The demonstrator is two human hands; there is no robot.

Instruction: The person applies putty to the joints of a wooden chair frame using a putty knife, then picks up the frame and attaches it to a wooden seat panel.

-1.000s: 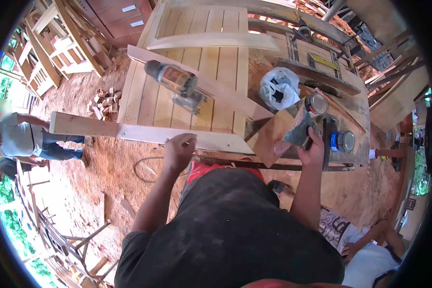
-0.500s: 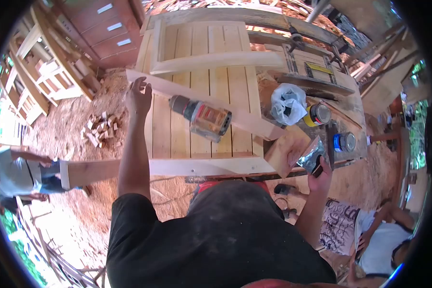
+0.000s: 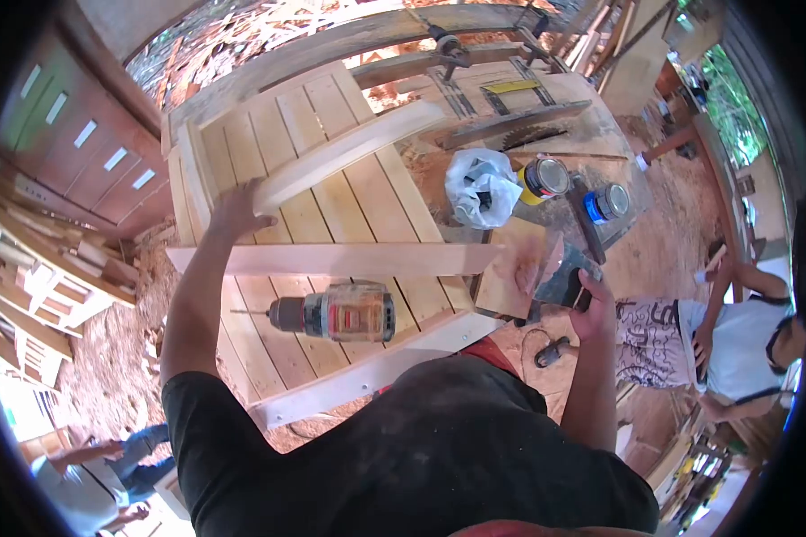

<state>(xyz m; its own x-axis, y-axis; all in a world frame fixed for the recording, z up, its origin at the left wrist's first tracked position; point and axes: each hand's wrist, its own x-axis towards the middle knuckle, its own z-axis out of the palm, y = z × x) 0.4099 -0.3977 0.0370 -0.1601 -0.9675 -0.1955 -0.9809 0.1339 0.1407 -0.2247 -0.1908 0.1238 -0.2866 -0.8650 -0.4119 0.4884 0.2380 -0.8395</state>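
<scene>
My left hand (image 3: 240,213) has its fingers apart, over the slatted wooden panel (image 3: 327,201) beside a pale frame piece (image 3: 349,152). Whether it touches the wood is unclear. A plank (image 3: 349,259) lies across the panel, just below that hand. On the slats nearer my body rests a cordless drill (image 3: 336,313), its bit pointing left. My right hand (image 3: 593,309) is wrapped round a dark, shiny flat object (image 3: 560,279), next to a wooden block (image 3: 510,268) at the bench's near edge.
Behind the block are a plastic bag (image 3: 482,188), a yellow can (image 3: 544,180) and a blue can (image 3: 606,204). A saw blade (image 3: 533,136) shows farther back. One person (image 3: 725,345) is at the right, another (image 3: 85,483) at the lower left.
The view has turned. My left hand has moved from the plank's left end to beside the frame piece. My right hand still holds the dark object, now tilted differently.
</scene>
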